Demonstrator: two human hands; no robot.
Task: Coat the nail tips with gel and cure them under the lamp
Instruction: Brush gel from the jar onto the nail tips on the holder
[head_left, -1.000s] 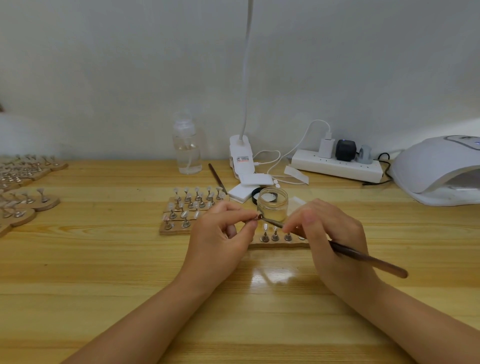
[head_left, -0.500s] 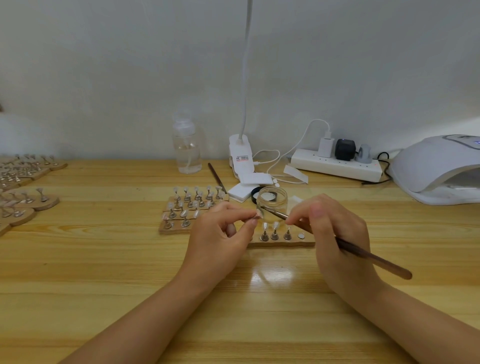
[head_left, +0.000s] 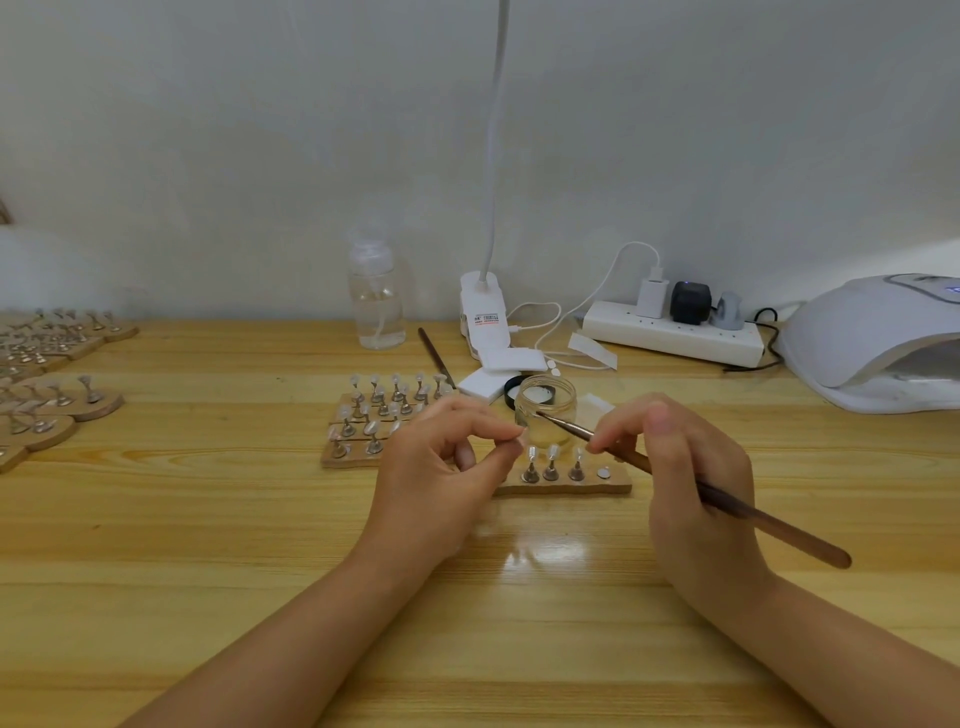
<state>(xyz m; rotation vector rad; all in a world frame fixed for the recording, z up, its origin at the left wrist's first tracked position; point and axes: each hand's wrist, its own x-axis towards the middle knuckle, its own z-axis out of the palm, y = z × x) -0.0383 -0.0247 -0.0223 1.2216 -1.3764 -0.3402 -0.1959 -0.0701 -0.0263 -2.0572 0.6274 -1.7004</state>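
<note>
My left hand (head_left: 441, 467) pinches a small clear nail tip (head_left: 521, 434) between thumb and forefinger, just left of the open glass gel jar (head_left: 546, 410). My right hand (head_left: 691, 478) grips a brown brush (head_left: 727, 504), whose fine tip reaches over the jar's rim. Below the jar lies a wooden holder strip (head_left: 566, 486) with three nail tips on metal stands and one bare magnet. A wooden block of several more stands (head_left: 374, 421) sits behind my left hand. The white curing lamp (head_left: 878, 343) stands at the far right.
A clear liquid bottle (head_left: 376, 301), a clip desk light (head_left: 483, 317), a spare brush (head_left: 436, 358), white pads (head_left: 498, 371) and a power strip (head_left: 675, 332) line the back of the table. More wooden holders with stands (head_left: 47, 400) lie at the left edge.
The brush tip has left the nail tip in my left hand and moved up and right to the jar. My left hand has barely moved.
</note>
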